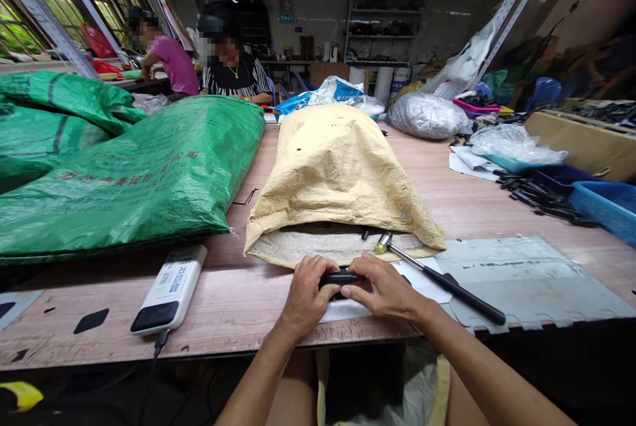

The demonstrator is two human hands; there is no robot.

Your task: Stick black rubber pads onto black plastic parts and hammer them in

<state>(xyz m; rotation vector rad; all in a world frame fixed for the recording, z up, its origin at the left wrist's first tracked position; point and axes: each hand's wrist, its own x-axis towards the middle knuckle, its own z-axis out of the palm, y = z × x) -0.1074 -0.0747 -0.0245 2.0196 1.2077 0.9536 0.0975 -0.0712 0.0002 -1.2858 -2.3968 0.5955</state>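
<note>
Just over the table's front edge, my left hand [304,295] and my right hand [381,285] face each other with closed fingers. Between them they grip a short black rod-like piece [338,277], one end in each hand; its exact kind is not clear. A white sheet [348,311] lies under the hands. Right behind them is the open mouth of a yellow woven sack [338,167], with a few small black pieces [366,235] at its opening. A small hammer [467,295] with a black handle lies right of my right hand, its head against the sack's lip.
A bulging green sack [149,167] and a white power bank [171,290] with a cable lie left. At right are a grey mat [536,273], black strips [546,197] and a blue bin [606,204]. Another open sack [442,383] is below the table edge. Two people sit beyond.
</note>
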